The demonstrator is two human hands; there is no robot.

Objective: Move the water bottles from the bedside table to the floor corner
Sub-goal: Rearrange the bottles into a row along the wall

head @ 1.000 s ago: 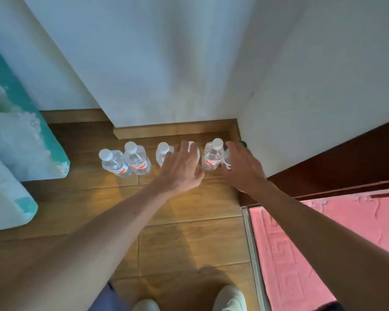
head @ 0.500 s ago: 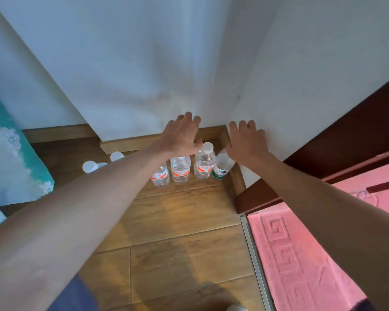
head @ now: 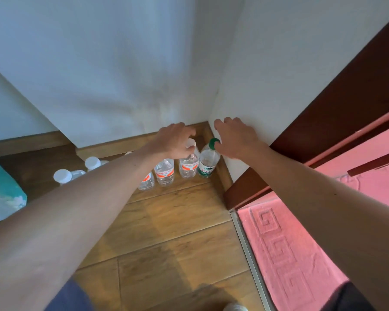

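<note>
Location: water bottles (head: 165, 173) stand upright in a row on the wooden floor (head: 166, 232), along the baseboard (head: 112, 148) and into the corner. The green-cap bottle (head: 208, 163) is corner-most, with the white-cap bottle (head: 189, 168) just beside it.
Left hand: the left hand (head: 174, 140) is over the white-cap bottle, fingers curled, thumb at the cap. Pinching or only hovering, cannot tell.
Right hand: the right hand (head: 236, 138) is at the green cap, thumb overlapping it, close to the wall (head: 267, 75). Grip or no grip, cannot tell.
Handling: thin clear plastic, looks filled. I'd expect moderate weight, a smooth and slippery surface, and walls that dent under a hard squeeze.
Hold point: cap or neck for a nudge; mid-body at the label for a lift.
Risk: the bottles stand nearly touching, so one tipped could take down its neighbours.
In the way: the left arm (head: 88, 198) hides part of the row; two caps (head: 63, 176) show beyond it. The dark door frame (head: 323, 122) and the wall crowd the right hand.
Around: a pink mat (head: 301, 254) past a metal threshold strip (head: 248, 250) on the right, teal-and-white bedding (head: 2, 194) on the left, a shoe (head: 235, 307) at the bottom edge.
Status: looks close to done. The bedside table is not in view.
</note>
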